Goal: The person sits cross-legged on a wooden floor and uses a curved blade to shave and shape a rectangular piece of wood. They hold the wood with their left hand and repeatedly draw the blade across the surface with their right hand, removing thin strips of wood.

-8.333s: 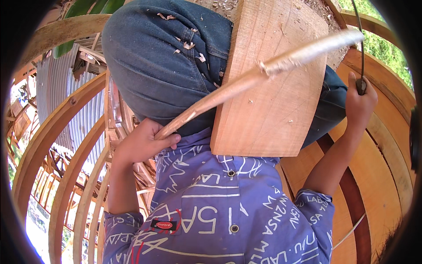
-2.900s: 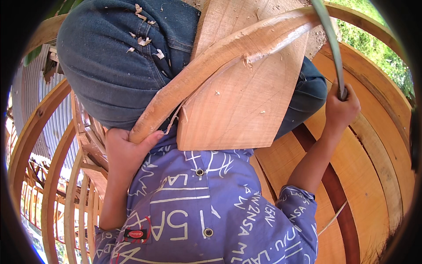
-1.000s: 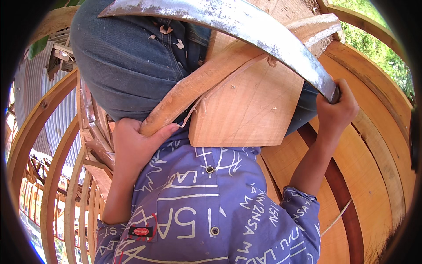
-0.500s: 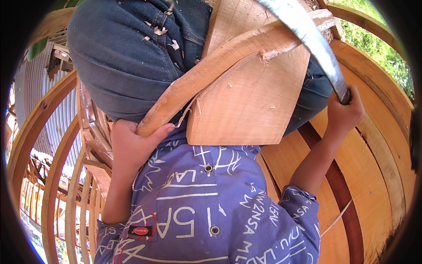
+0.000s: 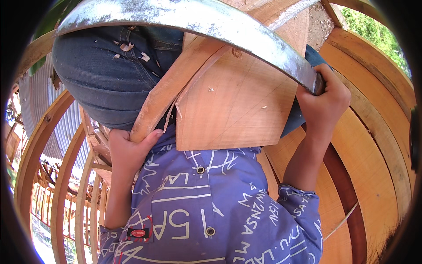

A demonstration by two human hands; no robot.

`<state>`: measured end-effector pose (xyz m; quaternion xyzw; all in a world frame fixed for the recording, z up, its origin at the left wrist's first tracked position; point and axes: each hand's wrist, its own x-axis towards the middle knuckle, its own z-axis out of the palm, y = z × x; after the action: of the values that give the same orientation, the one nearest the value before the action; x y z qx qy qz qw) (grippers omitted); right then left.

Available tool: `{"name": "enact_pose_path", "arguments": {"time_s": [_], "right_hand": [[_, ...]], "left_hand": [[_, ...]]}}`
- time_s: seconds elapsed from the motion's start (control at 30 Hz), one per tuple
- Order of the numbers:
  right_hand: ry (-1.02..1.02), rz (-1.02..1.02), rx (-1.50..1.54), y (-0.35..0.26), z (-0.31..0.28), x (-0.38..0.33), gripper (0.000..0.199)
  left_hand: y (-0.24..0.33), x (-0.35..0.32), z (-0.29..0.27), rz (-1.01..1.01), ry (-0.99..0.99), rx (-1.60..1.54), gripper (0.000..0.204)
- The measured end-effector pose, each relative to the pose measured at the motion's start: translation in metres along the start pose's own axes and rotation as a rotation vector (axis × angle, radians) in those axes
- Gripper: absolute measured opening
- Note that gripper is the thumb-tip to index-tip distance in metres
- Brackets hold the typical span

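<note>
My left hand (image 5: 131, 152) is closed round the near end of a curved wooden piece (image 5: 169, 83), its thumb lying along the end. This piece slants up and away to the right over a wide flat board (image 5: 237, 103) between my legs. A thin splinter (image 5: 177, 105) hangs loose along its lower edge. In my right hand (image 5: 326, 99) is the handle end of a machete (image 5: 198, 18) with a long, bright, curved blade. The blade reaches from the right hand across to the far left, above the wooden piece, and hides part of it. Whether it touches the wood I cannot tell.
Curled wood shavings (image 5: 127, 47) lie on my jeans (image 5: 96, 79). Curved wooden ribs (image 5: 63, 163) rise on the left, with corrugated metal sheet (image 5: 72, 119) beyond. Planks (image 5: 365, 145) curve along the right side, with a dark strip (image 5: 347, 198) among them.
The machete blade has swung left and down from a steep slant to lie across the wooden piece. My right hand has moved slightly left and up. The left hand keeps its grip.
</note>
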<state>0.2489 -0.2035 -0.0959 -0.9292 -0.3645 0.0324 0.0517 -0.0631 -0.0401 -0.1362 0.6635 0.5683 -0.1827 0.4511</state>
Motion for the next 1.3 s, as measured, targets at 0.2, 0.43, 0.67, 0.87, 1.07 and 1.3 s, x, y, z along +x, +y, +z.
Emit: {"name": "enact_pose_path", "arguments": {"time_s": [0.2, 0.43, 0.67, 0.87, 1.07, 1.3], "right_hand": [[0.063, 0.013, -0.085, 0.016, -0.005, 0.014, 0.019], [0.114, -0.003, -0.08, 0.027, -0.011, 0.014, 0.019], [0.267, 0.149, -0.277, 0.084, -0.036, 0.01, 0.022], [0.19, 0.302, -0.137, 0.083, -0.041, 0.018, 0.028], [0.113, 0.078, 0.023, 0.022, -0.005, 0.023, 0.014], [0.087, -0.037, -0.039, 0.012, 0.009, 0.048, 0.021]], "left_hand": [[0.02, -0.003, -0.008, 0.096, 0.028, -0.005, 0.053], [0.023, -0.005, -0.008, 0.125, 0.027, 0.046, 0.054], [0.029, -0.006, -0.014, -0.087, -0.156, 0.072, 0.063], [0.017, -0.004, -0.005, 0.197, 0.046, -0.123, 0.048], [0.0, -0.006, -0.004, -0.042, -0.021, 0.001, 0.054], [0.007, -0.004, -0.005, -0.046, 0.001, -0.147, 0.05]]}}
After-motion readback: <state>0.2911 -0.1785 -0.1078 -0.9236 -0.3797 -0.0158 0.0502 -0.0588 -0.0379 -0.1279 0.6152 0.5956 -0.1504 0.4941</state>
